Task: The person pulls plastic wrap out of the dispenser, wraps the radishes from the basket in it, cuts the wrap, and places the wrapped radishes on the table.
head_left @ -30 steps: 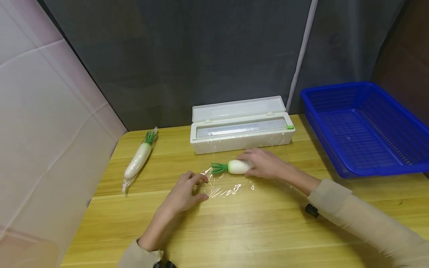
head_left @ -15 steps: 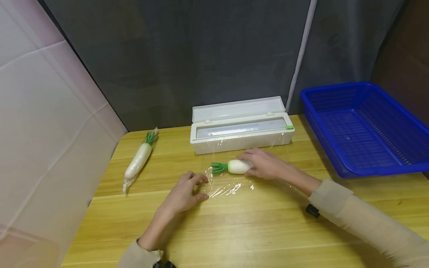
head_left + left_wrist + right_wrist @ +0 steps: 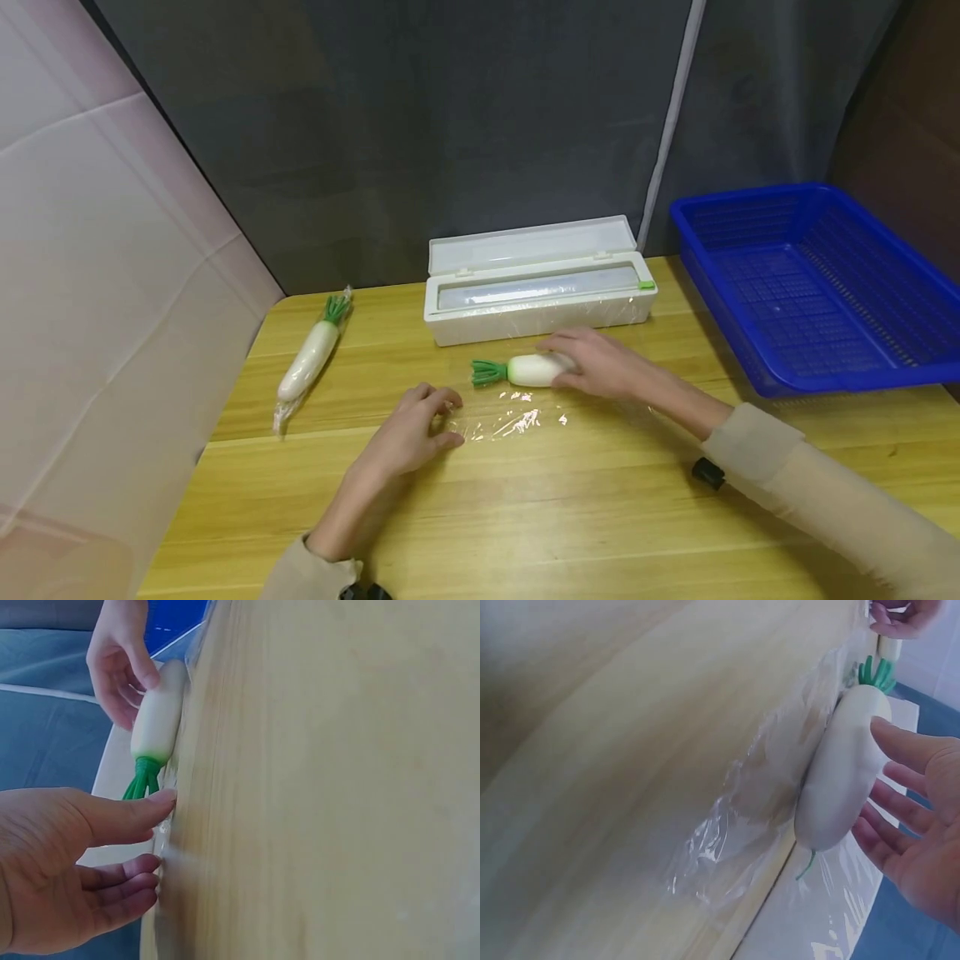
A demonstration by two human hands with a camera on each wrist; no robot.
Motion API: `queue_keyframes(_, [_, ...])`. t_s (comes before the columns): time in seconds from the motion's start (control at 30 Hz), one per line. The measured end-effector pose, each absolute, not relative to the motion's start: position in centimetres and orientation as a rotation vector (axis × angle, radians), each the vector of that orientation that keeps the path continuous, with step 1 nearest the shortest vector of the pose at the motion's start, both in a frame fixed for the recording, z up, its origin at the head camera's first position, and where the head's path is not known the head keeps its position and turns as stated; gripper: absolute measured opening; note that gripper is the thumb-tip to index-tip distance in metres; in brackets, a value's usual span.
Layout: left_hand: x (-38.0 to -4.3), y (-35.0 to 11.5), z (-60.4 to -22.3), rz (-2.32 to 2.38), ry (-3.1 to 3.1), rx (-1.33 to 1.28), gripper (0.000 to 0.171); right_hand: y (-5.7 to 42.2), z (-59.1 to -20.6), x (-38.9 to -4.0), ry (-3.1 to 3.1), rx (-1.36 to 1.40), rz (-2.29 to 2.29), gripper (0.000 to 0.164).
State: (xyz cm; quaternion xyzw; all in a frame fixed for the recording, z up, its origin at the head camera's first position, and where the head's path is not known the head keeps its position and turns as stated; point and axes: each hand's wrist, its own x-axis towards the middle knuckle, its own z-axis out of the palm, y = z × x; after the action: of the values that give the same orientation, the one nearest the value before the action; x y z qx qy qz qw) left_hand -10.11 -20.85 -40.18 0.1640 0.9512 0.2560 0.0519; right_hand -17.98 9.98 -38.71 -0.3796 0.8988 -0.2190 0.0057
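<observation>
A white radish (image 3: 534, 371) with green leaf stalks lies on a sheet of clear cling film (image 3: 517, 421) spread over the table. My right hand (image 3: 600, 364) holds its tail end, thumb on the near side and fingers behind; the right wrist view shows the thumb on the radish (image 3: 844, 765). My left hand (image 3: 411, 429) rests at the film's left edge. In the left wrist view, the thumb and fingers of that left hand (image 3: 82, 862) are bent and apart. Whether they touch the film is hard to tell.
Behind the radish stands a white cling film box (image 3: 540, 321) with its lid raised and a roll inside. A second radish (image 3: 309, 358), wrapped in film, lies at the left. A blue plastic basket (image 3: 720, 304) stands at the right on the wooden table (image 3: 540, 517).
The right hand has shifted slightly right along the radish, baring more of its white body. The radish sits a touch farther back. Creases in the film near the left hand have eased.
</observation>
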Motion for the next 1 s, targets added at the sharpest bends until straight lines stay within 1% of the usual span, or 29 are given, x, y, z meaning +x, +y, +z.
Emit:
queue_keyframes(0.13, [-10.3,-20.9,-40.2,0.779,2.893,0.54,0.038,10.8,-38.5,-17.9,2.841,-1.197,-0.742,0.052])
queue_keyframes(0.5, [-10.4,-21.6,-40.5,0.834,2.83,0.667,0.021,13.3,-38.4,-17.3,2.843,-1.285,-0.892,0.038])
queue_keyframes(0.73, [-10.4,-22.2,-40.6,0.846,2.797,0.784,0.022,15.2,-38.9,-16.9,2.782,-1.347,-0.961,0.032])
queue_keyframes(1.0, [-10.5,-22.5,-40.5,0.859,2.778,0.811,0.018,18.1,-40.0,-15.9,2.72,-1.278,-0.91,0.027])
